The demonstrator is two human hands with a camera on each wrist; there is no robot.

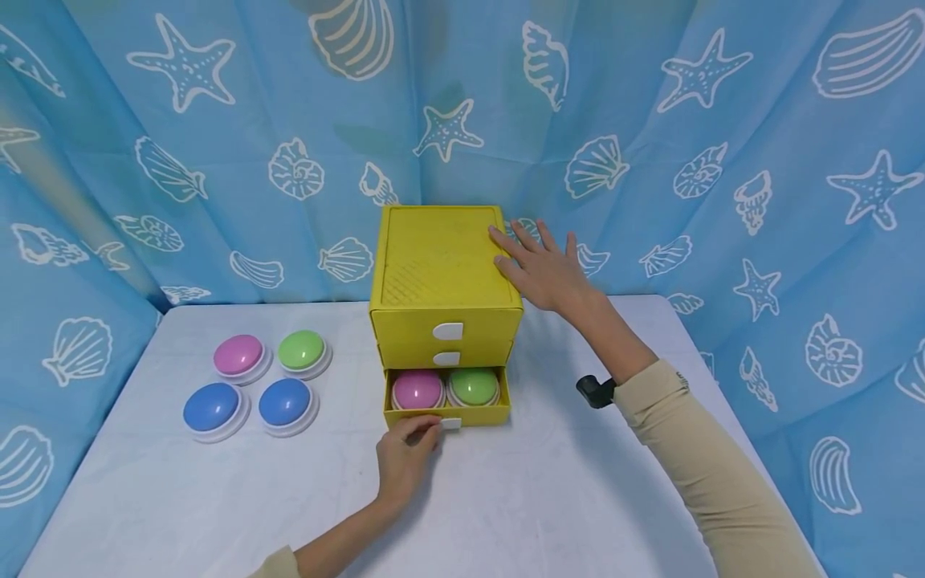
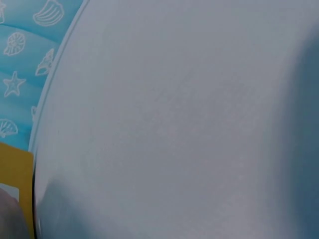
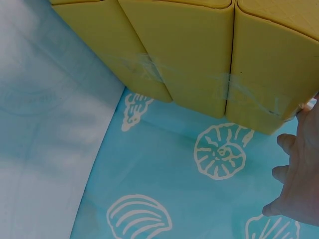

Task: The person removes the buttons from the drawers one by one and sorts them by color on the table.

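1. Your left hand (image 1: pixel 406 456) pinches the white tab of the open bottom drawer (image 1: pixel 446 416).
2. Your right hand (image 1: pixel 543 269) lies spread on the yellow drawer box (image 1: pixel 437 265), near the far edge of the tabletop (image 1: pixel 549 498).

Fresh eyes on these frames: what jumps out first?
The yellow drawer box mid-table against the seashell curtain, its bottom drawer pulled open with a pink button and a green button inside. The left hand pinches the drawer's white tab while the right hand rests flat on the box's top. To the left, four more buttons sit in a cluster on the white table.
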